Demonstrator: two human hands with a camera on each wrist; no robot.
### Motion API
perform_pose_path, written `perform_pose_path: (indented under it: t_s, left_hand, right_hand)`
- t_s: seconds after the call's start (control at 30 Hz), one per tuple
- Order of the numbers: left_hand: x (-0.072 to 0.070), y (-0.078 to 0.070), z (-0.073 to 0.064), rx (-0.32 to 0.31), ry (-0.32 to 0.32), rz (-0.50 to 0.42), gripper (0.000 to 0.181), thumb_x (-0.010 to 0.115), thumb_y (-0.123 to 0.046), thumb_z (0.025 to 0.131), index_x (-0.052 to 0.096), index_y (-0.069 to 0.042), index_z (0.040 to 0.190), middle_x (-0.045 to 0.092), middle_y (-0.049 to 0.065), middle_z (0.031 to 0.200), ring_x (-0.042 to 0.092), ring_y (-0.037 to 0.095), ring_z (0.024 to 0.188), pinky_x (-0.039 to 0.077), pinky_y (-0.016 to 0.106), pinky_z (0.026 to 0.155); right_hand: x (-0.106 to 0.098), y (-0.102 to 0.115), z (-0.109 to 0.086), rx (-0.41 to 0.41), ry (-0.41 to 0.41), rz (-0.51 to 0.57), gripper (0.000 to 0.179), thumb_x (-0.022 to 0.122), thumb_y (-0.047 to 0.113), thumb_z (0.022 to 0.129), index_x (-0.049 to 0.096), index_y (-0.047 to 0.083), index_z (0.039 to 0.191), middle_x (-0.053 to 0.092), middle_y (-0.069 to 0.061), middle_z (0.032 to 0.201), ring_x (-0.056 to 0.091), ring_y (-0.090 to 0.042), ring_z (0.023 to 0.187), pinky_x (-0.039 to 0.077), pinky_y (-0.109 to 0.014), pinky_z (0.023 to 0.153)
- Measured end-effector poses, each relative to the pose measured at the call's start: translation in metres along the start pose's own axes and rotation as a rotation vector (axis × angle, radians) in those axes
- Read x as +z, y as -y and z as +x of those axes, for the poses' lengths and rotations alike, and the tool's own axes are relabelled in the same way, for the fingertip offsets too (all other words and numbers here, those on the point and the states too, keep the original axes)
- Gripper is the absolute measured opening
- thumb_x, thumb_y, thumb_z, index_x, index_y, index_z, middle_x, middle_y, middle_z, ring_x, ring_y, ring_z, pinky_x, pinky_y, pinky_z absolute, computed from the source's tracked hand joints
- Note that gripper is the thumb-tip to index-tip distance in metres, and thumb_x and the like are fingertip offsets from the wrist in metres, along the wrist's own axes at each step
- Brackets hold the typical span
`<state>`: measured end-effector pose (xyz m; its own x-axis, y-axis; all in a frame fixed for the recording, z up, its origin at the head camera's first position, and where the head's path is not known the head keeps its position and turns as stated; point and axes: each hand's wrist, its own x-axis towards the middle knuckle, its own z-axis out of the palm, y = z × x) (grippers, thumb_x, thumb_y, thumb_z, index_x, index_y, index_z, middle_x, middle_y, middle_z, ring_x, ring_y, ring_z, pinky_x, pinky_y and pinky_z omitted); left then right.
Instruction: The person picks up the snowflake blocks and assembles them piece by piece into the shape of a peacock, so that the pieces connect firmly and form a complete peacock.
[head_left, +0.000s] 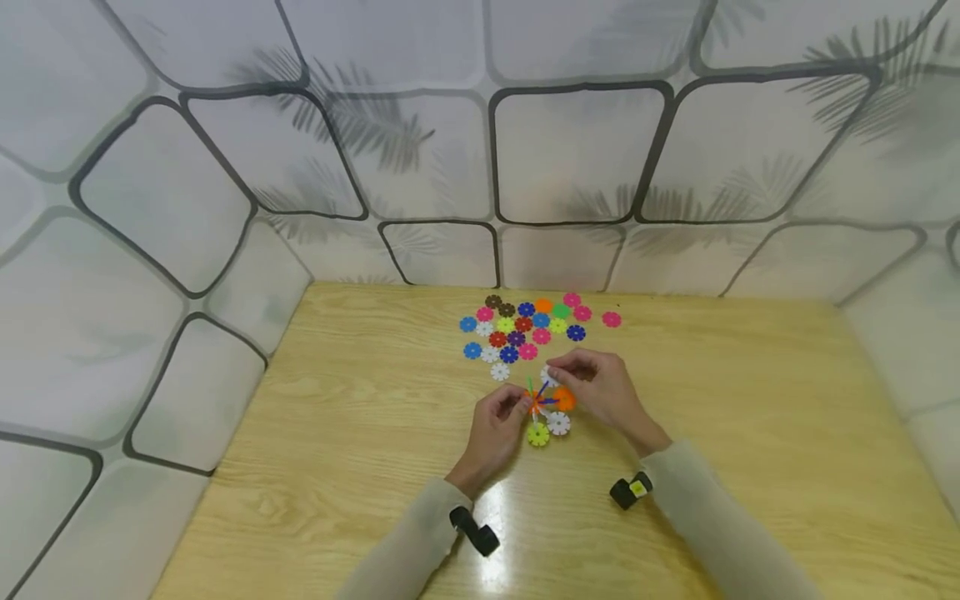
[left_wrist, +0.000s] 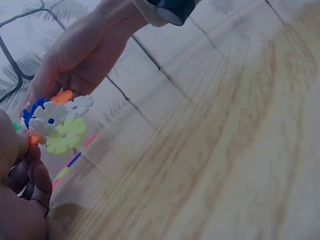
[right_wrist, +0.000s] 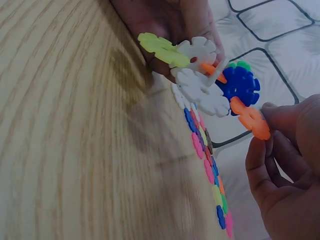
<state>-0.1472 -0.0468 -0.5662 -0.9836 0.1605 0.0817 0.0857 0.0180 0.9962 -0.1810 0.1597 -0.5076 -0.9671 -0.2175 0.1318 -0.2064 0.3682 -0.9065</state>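
Note:
Between my two hands is a small cluster of interlocked plastic snowflake discs, with a lime disc [head_left: 537, 434], a white disc [head_left: 558, 423] and an orange disc [head_left: 564, 398] on its outer side. My left hand [head_left: 495, 429] pinches the cluster at its left, by an orange disc [left_wrist: 34, 139] near the middle. Thumb and fingertips of my right hand [head_left: 600, 387] pinch another white disc [head_left: 548, 377] at the cluster's upper edge. A blue disc [right_wrist: 241, 85] stands next to the outer orange disc [right_wrist: 254, 121], which overlaps the right fingertips in the right wrist view.
Behind the hands, several loose snowflake discs [head_left: 516, 339] in mixed colours lie flat on the wooden table [head_left: 337, 433]. One pink disc [head_left: 612, 319] lies apart at their right. Patterned walls [head_left: 570, 158] rise at the table's back and left edges.

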Motion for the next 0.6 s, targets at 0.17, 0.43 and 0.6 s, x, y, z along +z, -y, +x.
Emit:
perform_pose_path:
  t_s: [0.17, 0.43, 0.6]
  left_hand:
    - [0.001, 0.0, 0.0, 0.011, -0.012, 0.001, 0.013, 0.066, -0.005, 0.106, 0.073, 0.006, 0.105, 0.071, 0.018, 0.096, 0.059, 0.004, 0.08, 0.05, 0.016, 0.072]
    - [0.003, -0.002, 0.0, -0.043, 0.017, -0.059, 0.019, 0.067, -0.009, 0.108, 0.073, 0.008, 0.111, 0.072, 0.015, 0.101, 0.063, 0.004, 0.08, 0.055, 0.017, 0.073]
    - [0.0, 0.0, 0.002, -0.065, 0.031, -0.07, 0.018, 0.062, -0.005, 0.108, 0.071, 0.009, 0.117, 0.072, 0.02, 0.11, 0.066, 0.007, 0.089, 0.058, 0.018, 0.082]
  right_hand:
    - [0.001, 0.0, -0.002, 0.02, 0.008, 0.028, 0.01, 0.076, 0.006, 0.102, 0.081, 0.001, 0.11, 0.082, -0.019, 0.11, 0.076, -0.009, 0.084, 0.062, -0.018, 0.076]
    - [-0.018, -0.012, 0.004, 0.025, 0.044, -0.033, 0.023, 0.069, 0.016, 0.109, 0.079, 0.002, 0.124, 0.081, -0.018, 0.12, 0.076, -0.011, 0.097, 0.063, -0.023, 0.087]
    - [-0.045, -0.037, 0.03, 0.03, -0.019, -0.371, 0.047, 0.06, 0.019, 0.112, 0.057, -0.002, 0.154, 0.055, -0.03, 0.155, 0.059, -0.046, 0.13, 0.055, -0.059, 0.109]
